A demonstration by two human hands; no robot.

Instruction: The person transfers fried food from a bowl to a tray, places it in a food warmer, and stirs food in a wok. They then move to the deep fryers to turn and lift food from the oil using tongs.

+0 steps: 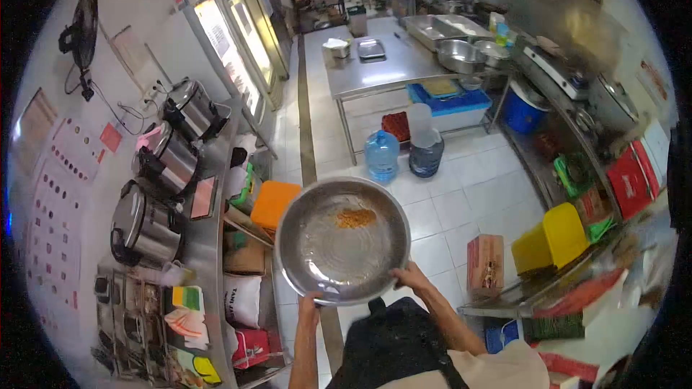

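Observation:
A wide, round metal bowl (pixel 310 245) is held out in front of my body, its open top facing me. Inside lies a small patch of orange-brown powder or crumbs (pixel 355 218), and the bottom looks wet and shiny. My left hand (pixel 310 304) grips the near rim on the left, with its thumb over the edge. On the right side of the near rim, my right hand (pixel 409 277) is closed around the edge. The fingers under the bowl are hidden on both hands.
Left, a metal counter carries several large steel cookers (pixel 148 225). Ahead stands a steel table (pixel 389 65) with trays and bowls. A blue water jug (pixel 381 155) stands on the tiled floor. To the right are a cardboard box (pixel 485 265) and a yellow bin (pixel 551 240).

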